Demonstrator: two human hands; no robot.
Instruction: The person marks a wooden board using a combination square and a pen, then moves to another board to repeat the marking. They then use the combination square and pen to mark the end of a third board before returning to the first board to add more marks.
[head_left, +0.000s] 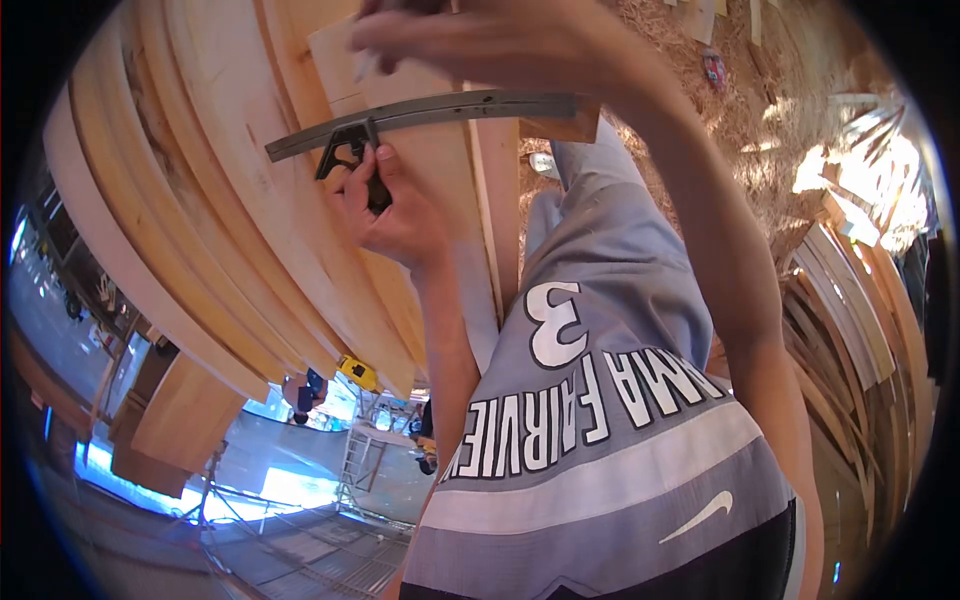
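Note:
My left hand (395, 205) is closed round the dark head of a combination square (430, 113). The square's long metal blade lies across pale wooden boards (435, 165), looking curved through the lens. Beyond the blade, my right hand (450, 40) reaches over the boards from the right. Its fingers are blurred and drawn together, with a thin pale tip showing below them that I cannot make out. The blade's right end is over the end of a wooden piece (565, 125).
Several long planks (180, 180) lie side by side on the left. A yellow tape measure (357, 373) rests near their ends. Wood shavings (640, 50) cover the ground at the upper right, and stacked timber (850, 330) stands right. People and a ladder (362, 455) are farther off.

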